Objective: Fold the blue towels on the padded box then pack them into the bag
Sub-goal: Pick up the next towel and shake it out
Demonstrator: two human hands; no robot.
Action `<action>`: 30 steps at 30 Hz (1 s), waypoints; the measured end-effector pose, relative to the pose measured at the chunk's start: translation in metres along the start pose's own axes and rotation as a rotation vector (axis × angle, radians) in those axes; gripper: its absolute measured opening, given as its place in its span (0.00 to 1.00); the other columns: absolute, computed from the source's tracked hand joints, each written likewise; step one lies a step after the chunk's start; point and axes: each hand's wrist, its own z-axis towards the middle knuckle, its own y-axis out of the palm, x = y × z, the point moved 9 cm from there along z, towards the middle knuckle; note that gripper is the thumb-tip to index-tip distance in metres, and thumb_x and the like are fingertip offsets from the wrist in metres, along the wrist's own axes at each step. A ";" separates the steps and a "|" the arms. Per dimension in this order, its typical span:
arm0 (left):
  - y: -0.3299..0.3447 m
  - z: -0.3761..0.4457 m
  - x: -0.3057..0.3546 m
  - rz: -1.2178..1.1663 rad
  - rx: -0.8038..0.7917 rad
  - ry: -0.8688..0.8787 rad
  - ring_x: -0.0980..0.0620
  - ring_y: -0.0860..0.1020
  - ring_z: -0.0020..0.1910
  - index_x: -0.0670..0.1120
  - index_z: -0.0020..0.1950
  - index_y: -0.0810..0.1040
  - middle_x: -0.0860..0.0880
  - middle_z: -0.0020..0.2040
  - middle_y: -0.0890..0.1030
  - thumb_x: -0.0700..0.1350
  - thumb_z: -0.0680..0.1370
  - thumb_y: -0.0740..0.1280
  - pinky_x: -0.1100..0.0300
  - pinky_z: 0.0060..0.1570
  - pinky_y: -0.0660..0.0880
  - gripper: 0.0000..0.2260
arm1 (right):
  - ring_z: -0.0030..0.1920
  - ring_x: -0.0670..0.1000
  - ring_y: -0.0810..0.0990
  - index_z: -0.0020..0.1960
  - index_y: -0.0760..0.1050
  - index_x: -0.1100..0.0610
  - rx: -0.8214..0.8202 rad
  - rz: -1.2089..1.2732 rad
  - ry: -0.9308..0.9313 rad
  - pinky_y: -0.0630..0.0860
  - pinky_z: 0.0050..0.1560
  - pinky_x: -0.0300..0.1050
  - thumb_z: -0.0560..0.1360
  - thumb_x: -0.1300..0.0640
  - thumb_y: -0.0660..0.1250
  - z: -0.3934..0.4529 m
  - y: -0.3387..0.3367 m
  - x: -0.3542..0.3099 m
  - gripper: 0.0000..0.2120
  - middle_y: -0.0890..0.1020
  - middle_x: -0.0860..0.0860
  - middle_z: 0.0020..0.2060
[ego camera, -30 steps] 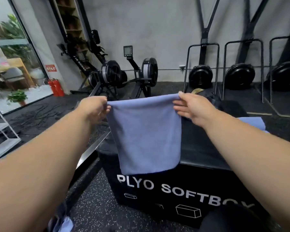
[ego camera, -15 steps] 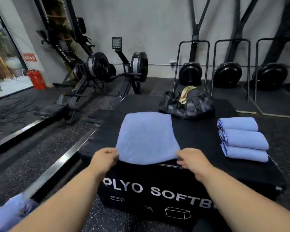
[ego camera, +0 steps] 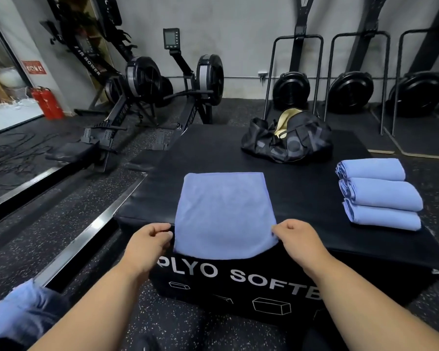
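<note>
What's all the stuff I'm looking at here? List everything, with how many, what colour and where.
Flat towel: one, blue, spread on the padded box's near edge, its front hanging over.
Folded towels: three, blue, in a row on the box's right side.
Padded box: one, black with white lettering, centre.
Bag: one, black with a pale lining, open, at the box's far end.
Loose blue cloth: a heap, bottom left on the floor.
Rowing machines: two, black, back left.
Fan machines: three, black, along the back wall.
Fire extinguishers: red, by the glass door; count unclear.
Left hand: pinching the flat towel's near left corner.
Right hand: pinching its near right corner.
</note>
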 end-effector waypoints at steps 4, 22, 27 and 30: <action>0.002 0.016 0.007 0.131 -0.007 0.067 0.51 0.80 0.42 0.48 0.51 0.85 0.52 0.40 0.85 0.37 0.79 0.72 0.57 0.46 0.76 0.06 | 0.33 0.48 0.71 0.41 0.74 0.62 0.034 -0.053 -0.047 0.71 0.38 0.47 0.72 0.54 0.67 0.023 0.000 -0.017 0.11 0.76 0.47 0.31; 0.084 0.228 0.061 0.707 -0.036 0.191 0.46 0.81 0.60 0.47 0.69 0.79 0.50 0.61 0.84 0.59 0.81 0.66 0.54 0.58 0.76 0.22 | 0.64 0.48 0.78 0.69 0.78 0.43 -0.008 -0.519 -0.189 0.71 0.57 0.45 0.80 0.37 0.66 0.237 0.033 -0.053 0.21 0.79 0.40 0.64; 0.086 0.237 0.059 0.640 0.038 0.235 0.53 0.82 0.47 0.54 0.47 0.81 0.58 0.45 0.84 0.55 0.79 0.70 0.56 0.45 0.74 0.06 | 0.51 0.45 0.80 0.54 0.80 0.43 0.056 -0.518 -0.193 0.74 0.47 0.46 0.77 0.40 0.70 0.252 0.034 -0.050 0.10 0.82 0.39 0.51; 0.081 0.233 0.060 0.448 0.062 0.277 0.54 0.83 0.46 0.54 0.45 0.83 0.59 0.43 0.86 0.51 0.77 0.74 0.53 0.50 0.80 0.03 | 0.43 0.47 0.81 0.46 0.79 0.46 0.051 -0.423 -0.196 0.74 0.41 0.46 0.76 0.45 0.72 0.255 0.032 -0.049 0.05 0.82 0.44 0.40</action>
